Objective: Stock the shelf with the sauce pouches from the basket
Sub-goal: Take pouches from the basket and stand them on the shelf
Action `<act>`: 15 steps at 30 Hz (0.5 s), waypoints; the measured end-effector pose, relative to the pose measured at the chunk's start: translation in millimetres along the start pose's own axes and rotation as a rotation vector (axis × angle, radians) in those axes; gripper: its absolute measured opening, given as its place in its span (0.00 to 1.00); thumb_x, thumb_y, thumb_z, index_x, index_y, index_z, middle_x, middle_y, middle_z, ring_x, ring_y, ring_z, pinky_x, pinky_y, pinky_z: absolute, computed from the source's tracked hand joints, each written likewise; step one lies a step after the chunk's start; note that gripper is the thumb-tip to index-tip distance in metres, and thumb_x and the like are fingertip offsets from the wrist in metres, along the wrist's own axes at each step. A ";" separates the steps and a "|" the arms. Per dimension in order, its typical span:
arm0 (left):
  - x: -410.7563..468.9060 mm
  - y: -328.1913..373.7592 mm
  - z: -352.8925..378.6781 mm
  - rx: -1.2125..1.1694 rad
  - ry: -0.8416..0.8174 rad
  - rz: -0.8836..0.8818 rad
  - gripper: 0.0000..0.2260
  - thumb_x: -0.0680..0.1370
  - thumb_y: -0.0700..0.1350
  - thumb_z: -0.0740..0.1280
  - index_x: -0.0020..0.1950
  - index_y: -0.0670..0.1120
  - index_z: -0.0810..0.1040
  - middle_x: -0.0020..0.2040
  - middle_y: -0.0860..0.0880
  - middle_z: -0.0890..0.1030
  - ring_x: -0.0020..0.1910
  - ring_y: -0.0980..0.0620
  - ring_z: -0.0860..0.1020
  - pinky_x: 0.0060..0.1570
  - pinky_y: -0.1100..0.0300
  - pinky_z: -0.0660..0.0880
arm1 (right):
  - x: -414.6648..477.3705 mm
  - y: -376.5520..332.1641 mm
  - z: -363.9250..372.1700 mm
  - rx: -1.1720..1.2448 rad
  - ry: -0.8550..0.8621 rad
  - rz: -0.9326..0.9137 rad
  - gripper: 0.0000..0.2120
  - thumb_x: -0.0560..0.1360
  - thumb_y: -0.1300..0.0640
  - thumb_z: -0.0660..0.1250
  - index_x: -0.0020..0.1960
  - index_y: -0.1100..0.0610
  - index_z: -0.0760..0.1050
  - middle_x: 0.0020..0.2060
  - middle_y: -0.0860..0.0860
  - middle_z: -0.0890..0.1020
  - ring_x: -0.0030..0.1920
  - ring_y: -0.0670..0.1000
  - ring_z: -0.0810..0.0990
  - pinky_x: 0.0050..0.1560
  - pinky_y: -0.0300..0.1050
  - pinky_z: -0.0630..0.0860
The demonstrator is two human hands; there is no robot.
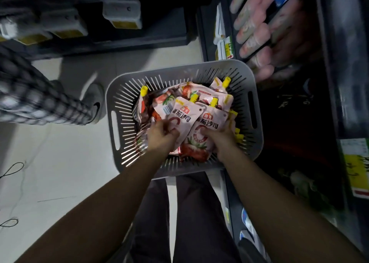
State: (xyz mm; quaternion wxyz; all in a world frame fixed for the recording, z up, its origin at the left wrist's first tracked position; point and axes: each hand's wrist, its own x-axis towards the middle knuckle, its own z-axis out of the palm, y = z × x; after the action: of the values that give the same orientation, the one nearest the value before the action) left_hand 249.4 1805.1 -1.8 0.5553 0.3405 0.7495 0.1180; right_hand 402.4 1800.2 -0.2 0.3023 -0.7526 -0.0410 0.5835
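The person wore plain dark grey trousers (191, 219), with the left hand (161, 138), the right hand (220, 141) and both forearms (111, 199) bare throughout.

**Glossy film, matt plastic**

You are looking at sauce pouches (207, 123) of glossy, crinkled plastic film, each with a smooth yellow plastic cap (144, 90). The basket (245, 71) around them is matt grey slotted plastic. The floor (60, 163) is smooth and pale, with a faint sheen. The checked trousers (30, 95) to your left are woven cloth.
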 end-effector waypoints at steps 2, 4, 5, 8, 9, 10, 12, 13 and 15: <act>4.2 -21.5 -6.2 0.294 0.040 -0.001 0.27 0.67 0.54 0.70 0.63 0.44 0.73 0.61 0.41 0.75 0.60 0.41 0.74 0.60 0.47 0.73 | 2.2 0.1 5.3 -0.158 0.036 0.001 0.40 0.62 0.66 0.77 0.69 0.54 0.62 0.61 0.53 0.77 0.60 0.56 0.76 0.60 0.58 0.75; 9.8 -29.5 -14.0 0.166 0.025 -0.066 0.27 0.64 0.55 0.74 0.57 0.42 0.75 0.53 0.43 0.80 0.53 0.43 0.78 0.54 0.47 0.76 | 0.3 -2.8 6.9 -0.243 0.054 0.005 0.38 0.61 0.65 0.78 0.66 0.57 0.64 0.62 0.54 0.77 0.62 0.56 0.76 0.61 0.57 0.75; 11.4 -27.2 -17.3 0.101 0.001 -0.082 0.25 0.63 0.53 0.76 0.53 0.42 0.75 0.48 0.45 0.82 0.48 0.44 0.80 0.51 0.49 0.77 | 1.3 -2.7 5.1 -0.198 0.053 0.020 0.30 0.62 0.66 0.77 0.60 0.57 0.68 0.60 0.55 0.78 0.59 0.56 0.77 0.59 0.56 0.76; 21.6 -17.0 -25.0 0.047 -0.133 -0.128 0.17 0.65 0.43 0.78 0.48 0.43 0.75 0.42 0.47 0.81 0.42 0.48 0.80 0.48 0.53 0.78 | 0.2 -1.4 -0.6 -0.094 -0.024 0.054 0.17 0.64 0.69 0.75 0.42 0.52 0.72 0.55 0.57 0.82 0.49 0.55 0.81 0.49 0.52 0.79; 24.3 -14.2 -27.3 0.005 -0.194 -0.161 0.16 0.64 0.40 0.78 0.47 0.42 0.76 0.43 0.46 0.82 0.42 0.49 0.80 0.47 0.54 0.78 | 2.1 1.1 -4.3 -0.090 -0.034 0.060 0.17 0.64 0.69 0.75 0.41 0.52 0.73 0.53 0.57 0.82 0.47 0.55 0.81 0.47 0.51 0.79; 23.7 -9.2 -29.5 -0.061 -0.271 -0.189 0.16 0.64 0.36 0.77 0.48 0.40 0.77 0.45 0.43 0.83 0.43 0.48 0.81 0.49 0.54 0.78 | 3.4 2.8 -8.3 -0.079 -0.035 0.059 0.16 0.64 0.69 0.75 0.42 0.52 0.74 0.52 0.57 0.83 0.46 0.55 0.82 0.46 0.51 0.80; 25.4 -5.8 -31.9 -0.135 -0.384 -0.231 0.20 0.63 0.33 0.76 0.54 0.36 0.78 0.52 0.39 0.83 0.50 0.44 0.82 0.55 0.51 0.77 | 3.5 3.6 -16.5 -0.033 -0.052 0.043 0.16 0.66 0.70 0.73 0.45 0.53 0.75 0.49 0.56 0.83 0.46 0.55 0.82 0.45 0.50 0.80; 25.8 -4.3 -31.9 -0.145 -0.413 -0.246 0.21 0.64 0.33 0.75 0.56 0.37 0.78 0.53 0.40 0.83 0.52 0.44 0.81 0.56 0.51 0.77 | 3.3 3.3 -20.8 -0.005 -0.079 0.041 0.17 0.66 0.70 0.73 0.49 0.53 0.75 0.50 0.56 0.83 0.47 0.55 0.82 0.43 0.49 0.81; 23.8 -0.8 -29.9 -0.152 -0.458 -0.248 0.21 0.66 0.31 0.73 0.58 0.38 0.78 0.54 0.42 0.83 0.54 0.44 0.80 0.56 0.52 0.76 | 3.2 1.1 -26.4 0.025 -0.146 0.051 0.18 0.68 0.69 0.72 0.55 0.55 0.76 0.53 0.57 0.83 0.48 0.56 0.83 0.44 0.50 0.82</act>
State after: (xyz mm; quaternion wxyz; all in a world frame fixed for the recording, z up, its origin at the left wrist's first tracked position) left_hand 218.1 1825.8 -9.6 0.7445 0.2212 0.6294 0.0249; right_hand 427.0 1789.9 0.1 0.2927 -0.7050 -0.0366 0.6450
